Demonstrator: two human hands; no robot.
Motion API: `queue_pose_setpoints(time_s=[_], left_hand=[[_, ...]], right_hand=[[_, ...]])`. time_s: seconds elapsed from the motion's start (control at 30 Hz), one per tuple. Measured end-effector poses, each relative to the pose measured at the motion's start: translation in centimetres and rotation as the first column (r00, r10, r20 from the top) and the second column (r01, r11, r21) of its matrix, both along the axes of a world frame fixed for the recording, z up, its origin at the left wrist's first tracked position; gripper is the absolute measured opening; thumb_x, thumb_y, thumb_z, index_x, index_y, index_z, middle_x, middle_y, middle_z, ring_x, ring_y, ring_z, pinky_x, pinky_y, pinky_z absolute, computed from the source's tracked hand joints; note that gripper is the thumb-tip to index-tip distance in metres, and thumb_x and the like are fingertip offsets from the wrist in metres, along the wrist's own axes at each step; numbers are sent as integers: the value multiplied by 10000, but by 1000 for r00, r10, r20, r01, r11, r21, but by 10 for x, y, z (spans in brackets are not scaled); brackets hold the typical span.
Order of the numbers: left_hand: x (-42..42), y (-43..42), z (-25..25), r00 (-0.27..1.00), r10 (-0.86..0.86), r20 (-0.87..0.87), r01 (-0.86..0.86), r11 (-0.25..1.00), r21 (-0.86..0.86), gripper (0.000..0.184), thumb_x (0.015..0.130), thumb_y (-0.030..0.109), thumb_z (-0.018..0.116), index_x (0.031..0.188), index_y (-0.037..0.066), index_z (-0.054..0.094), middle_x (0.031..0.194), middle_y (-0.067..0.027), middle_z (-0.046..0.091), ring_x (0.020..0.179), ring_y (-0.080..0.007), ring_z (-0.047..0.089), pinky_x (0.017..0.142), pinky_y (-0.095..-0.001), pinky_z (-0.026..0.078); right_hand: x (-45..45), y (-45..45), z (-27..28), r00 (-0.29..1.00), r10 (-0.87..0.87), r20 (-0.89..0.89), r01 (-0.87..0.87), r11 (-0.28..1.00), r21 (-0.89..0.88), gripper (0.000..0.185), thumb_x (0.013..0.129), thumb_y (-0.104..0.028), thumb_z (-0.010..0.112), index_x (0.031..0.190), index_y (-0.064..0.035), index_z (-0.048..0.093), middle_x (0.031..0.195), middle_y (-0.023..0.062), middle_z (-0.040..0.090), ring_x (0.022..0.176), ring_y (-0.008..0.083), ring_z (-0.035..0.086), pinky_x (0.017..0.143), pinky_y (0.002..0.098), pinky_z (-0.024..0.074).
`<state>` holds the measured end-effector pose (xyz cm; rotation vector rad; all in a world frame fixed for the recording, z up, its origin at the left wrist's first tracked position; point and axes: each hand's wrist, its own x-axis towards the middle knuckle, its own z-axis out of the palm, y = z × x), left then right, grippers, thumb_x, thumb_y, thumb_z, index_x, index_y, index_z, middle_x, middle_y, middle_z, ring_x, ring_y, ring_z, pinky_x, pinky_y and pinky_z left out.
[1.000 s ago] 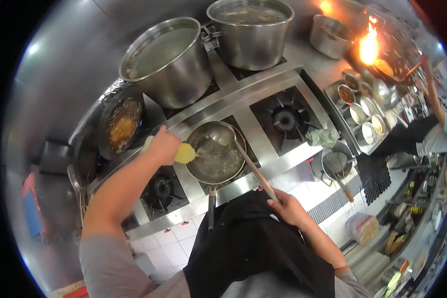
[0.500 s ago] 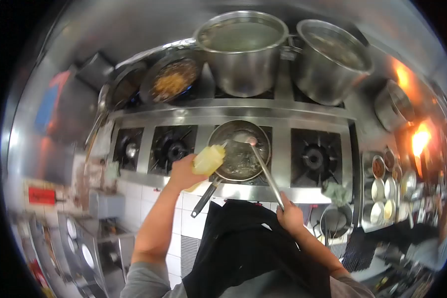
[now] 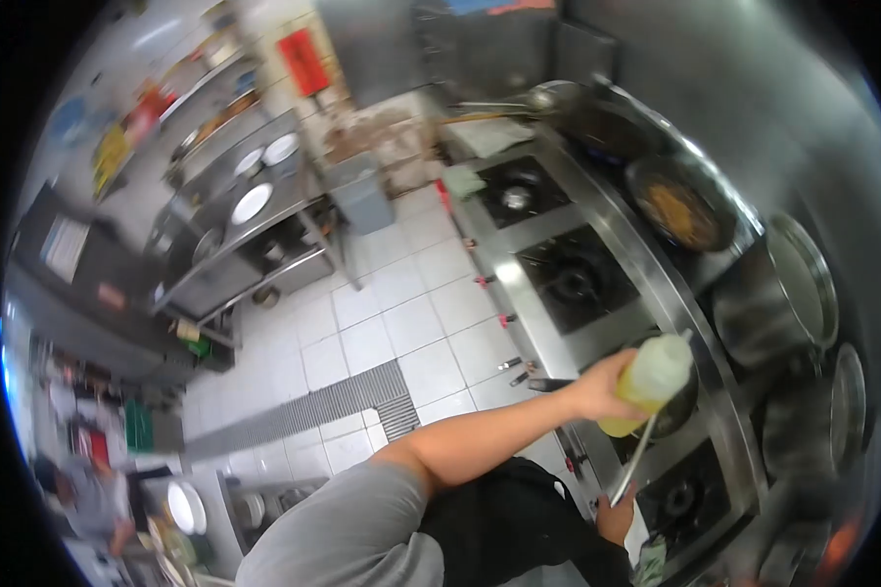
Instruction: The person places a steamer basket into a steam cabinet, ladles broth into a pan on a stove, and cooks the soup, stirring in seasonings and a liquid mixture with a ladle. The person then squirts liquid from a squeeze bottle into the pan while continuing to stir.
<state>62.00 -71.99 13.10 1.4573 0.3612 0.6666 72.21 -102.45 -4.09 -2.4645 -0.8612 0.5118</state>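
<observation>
My left hand [image 3: 602, 389] is wrapped round a clear squeeze bottle [image 3: 661, 370] of yellow liquid, tilted with its nozzle up and to the right. The bottle is over the frying pan [image 3: 677, 413], hiding much of it and whatever is inside. My right hand [image 3: 616, 517] grips the long metal handle of a ladle [image 3: 638, 458] at the stove's front edge. The ladle's bowl is hidden behind the bottle.
Bare burners [image 3: 573, 279] lie along the steel stove. Behind them stand a wok with brown food [image 3: 683, 210] and stockpots [image 3: 768, 318]. A grey bin [image 3: 360, 196] and a steel table with plates [image 3: 206, 262] stand leftward. A person [image 3: 93, 504] is at lower left.
The view has swung left, bringing the floor and steel table into sight and shifting the stove to the right. Both hands keep hold of the squeeze bottle and ladle.
</observation>
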Motion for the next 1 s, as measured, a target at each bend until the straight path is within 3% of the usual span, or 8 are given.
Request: queue_pose_setpoints(time_s=[0.27,0.33,0.4,0.47,0.53,0.67,0.73,1.0], left_hand=[[-162,11,-5,984,166,72,-170,983,62,867,637,264,894,1364,18,491,1217,-124,632,1158,-229,599,1030,-371,450],[-223,8,2,966,243,84,-250,964,93,850,652,262,893,1367,27,498,1218,-126,636,1154,-235,604,1026,-371,452],[-283,6,1,951,306,53,-310,943,119,843,679,240,888,1394,34,491,1289,-113,618,1209,-220,574,1052,-394,442],[-346,3,6,920,392,5,-389,909,151,839,682,240,889,1394,29,498,1280,-119,627,1183,-217,592,1049,-396,446],[-404,-4,24,877,480,9,-468,850,241,850,684,261,874,1405,25,491,1260,-147,638,1161,-276,621,1030,-411,459],[-497,-15,27,729,684,32,-609,627,487,893,693,316,853,1437,21,458,1234,-180,642,1123,-353,634,986,-440,472],[-535,-19,23,590,807,-29,-635,486,601,937,707,378,829,1471,23,419,1229,-189,632,1127,-391,612,975,-464,450],[-651,20,17,485,864,-136,-689,473,550,936,752,392,805,1501,22,383,1236,-195,609,1145,-372,590,1014,-472,400]], right_hand=[[-28,98,68,974,175,140,-210,933,291,812,834,-74,711,1543,-19,319,1447,267,462,1347,381,455,1127,434,351],[-74,151,106,940,320,-119,-211,818,535,776,877,-102,694,1551,-32,315,1437,223,481,1336,326,470,1118,433,354],[-127,200,140,776,607,-169,-349,637,687,769,909,-182,692,1558,-43,303,1445,191,475,1336,298,463,1110,437,355],[-207,235,186,596,760,-260,-372,548,749,876,802,-149,688,1560,-1,275,1458,204,470,1340,315,478,1143,445,346],[-294,262,206,288,901,-324,-253,398,882,890,774,-147,739,1536,5,304,1436,171,483,1331,297,479,1132,436,364],[-406,288,202,147,927,-345,-363,375,853,864,729,-144,806,1464,8,377,1370,136,524,1281,272,520,1092,426,413],[-442,305,192,172,868,-466,-359,496,790,821,673,-150,866,1367,1,454,1298,108,563,1213,243,566,1044,412,460],[-563,391,181,21,917,-399,-495,356,793,792,671,-220,883,1324,-4,492,1197,83,608,1100,214,615,978,366,491]])
